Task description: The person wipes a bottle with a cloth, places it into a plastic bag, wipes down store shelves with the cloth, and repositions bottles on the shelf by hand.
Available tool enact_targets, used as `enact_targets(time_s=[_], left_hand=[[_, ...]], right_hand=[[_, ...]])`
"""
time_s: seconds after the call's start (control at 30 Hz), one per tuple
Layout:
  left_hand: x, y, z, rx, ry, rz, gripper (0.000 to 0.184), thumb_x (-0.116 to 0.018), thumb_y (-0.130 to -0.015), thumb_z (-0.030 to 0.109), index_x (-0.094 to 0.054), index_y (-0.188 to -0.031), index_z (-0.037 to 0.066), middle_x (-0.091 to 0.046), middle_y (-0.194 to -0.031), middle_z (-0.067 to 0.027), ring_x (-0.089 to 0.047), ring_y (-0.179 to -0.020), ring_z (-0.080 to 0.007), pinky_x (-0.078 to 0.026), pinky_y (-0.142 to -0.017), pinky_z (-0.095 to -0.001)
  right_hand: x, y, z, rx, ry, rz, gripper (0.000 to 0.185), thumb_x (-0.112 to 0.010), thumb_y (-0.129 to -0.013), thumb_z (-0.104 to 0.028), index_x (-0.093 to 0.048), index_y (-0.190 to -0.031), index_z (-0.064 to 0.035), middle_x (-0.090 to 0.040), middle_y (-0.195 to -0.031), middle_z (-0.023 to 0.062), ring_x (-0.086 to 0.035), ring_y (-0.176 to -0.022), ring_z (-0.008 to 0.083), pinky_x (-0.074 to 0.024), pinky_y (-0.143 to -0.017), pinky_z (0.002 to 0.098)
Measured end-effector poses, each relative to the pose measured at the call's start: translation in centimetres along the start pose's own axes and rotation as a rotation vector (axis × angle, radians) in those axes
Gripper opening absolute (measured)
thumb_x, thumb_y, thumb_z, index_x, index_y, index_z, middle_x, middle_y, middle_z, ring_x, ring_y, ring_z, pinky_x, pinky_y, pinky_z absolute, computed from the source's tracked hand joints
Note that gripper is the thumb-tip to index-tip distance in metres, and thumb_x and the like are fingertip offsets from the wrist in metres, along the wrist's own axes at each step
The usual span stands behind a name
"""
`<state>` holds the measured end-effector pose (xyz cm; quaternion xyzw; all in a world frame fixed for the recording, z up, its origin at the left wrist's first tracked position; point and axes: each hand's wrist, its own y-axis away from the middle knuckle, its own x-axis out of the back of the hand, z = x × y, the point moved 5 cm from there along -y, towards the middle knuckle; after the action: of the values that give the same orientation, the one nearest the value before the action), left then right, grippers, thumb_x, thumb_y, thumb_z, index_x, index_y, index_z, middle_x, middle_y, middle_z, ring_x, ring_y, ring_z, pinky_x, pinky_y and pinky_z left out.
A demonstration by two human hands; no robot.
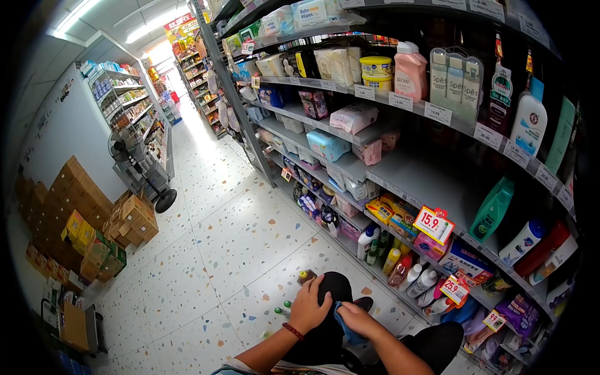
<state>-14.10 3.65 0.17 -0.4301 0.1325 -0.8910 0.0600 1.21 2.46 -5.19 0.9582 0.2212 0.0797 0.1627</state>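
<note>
My left hand (310, 306) rests on my bent knee (337, 289), its fingers laid apart over the black trousers. A red beaded bracelet (293, 331) circles that wrist. In my right hand (356, 319) a bunched blue cloth (350, 331) is gripped, close beside the same knee. On the floor just past my left hand is a bottle with a dark yellowish cap (305, 275), partly hidden by the hand. Green-capped clear bottles (282, 307) are on the floor left of my forearm, their lower parts hard to make out.
Shelving (400, 169) on the right carries wipes, paper packs and bottles. A green shampoo bottle (492, 209) leans on a middle shelf. Price tags (434, 225) stick out from the shelf edges. Stacked cartons (134, 219) and a standing fan (128, 156) are across the speckled aisle floor (206, 250).
</note>
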Motion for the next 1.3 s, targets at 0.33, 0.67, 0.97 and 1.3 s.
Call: enact_targets(time_s=[0.33, 0.67, 0.97, 1.3], left_hand=[[-0.2, 0.0, -0.1, 0.003, -0.001, -0.003, 0.053, -0.060, -0.091, 0.031, -0.049, -0.139, 0.013, -0.054, -0.130, -0.0208, -0.056, -0.114, -0.0413, -0.048, -0.095, -0.0471], [-0.2, 0.4, -1.0, 0.028, 0.197, -0.020, 0.053, -0.061, -0.093, 0.028, -0.047, -0.140, 0.009, -0.052, -0.134, -0.0210, -0.051, -0.122, -0.0398, -0.042, -0.103, -0.0443], [-6.9, 9.0, 6.0, 0.182, 0.920, -1.019, 0.064, -0.071, -0.093, 0.028, -0.041, -0.143, 0.000, -0.057, -0.128, -0.0088, -0.055, -0.114, -0.0165, -0.045, -0.100, -0.0303], [4.3, 4.2, 9.7, 0.085, 1.035, -0.123, 0.062, -0.057, -0.089, -0.006, -0.036, -0.146, 0.005, -0.044, -0.137, -0.0150, -0.051, -0.121, -0.0204, -0.041, -0.103, -0.0333]], right_hand=[[-0.1, -0.4, 1.0, 0.027, -0.021, 0.024, 0.037, -0.047, -0.097, -0.033, -0.061, -0.107, 0.0001, -0.062, -0.085, 0.0090, -0.057, -0.080, 0.0167, -0.0466, -0.075, 0.0315], [0.5, 0.6, 0.6, -0.276, -0.354, -0.037, 0.032, -0.051, -0.095, -0.031, -0.065, -0.108, -0.0051, -0.065, -0.086, 0.0069, -0.062, -0.079, 0.0167, -0.0503, -0.073, 0.0333], [6.8, 5.3, -5.1, -0.108, -1.442, 0.102, 0.045, -0.039, -0.093, -0.054, -0.060, -0.077, -0.0170, -0.052, -0.058, 0.0036, -0.049, -0.053, 0.0261, -0.0396, -0.053, 0.0436], [6.9, 7.1, -7.7, 0.524, -0.662, -0.127, 0.048, -0.041, -0.085, -0.051, -0.055, -0.081, -0.0060, -0.049, -0.120, 0.0194, -0.048, -0.116, 0.0321, -0.0401, -0.098, 0.0442]])
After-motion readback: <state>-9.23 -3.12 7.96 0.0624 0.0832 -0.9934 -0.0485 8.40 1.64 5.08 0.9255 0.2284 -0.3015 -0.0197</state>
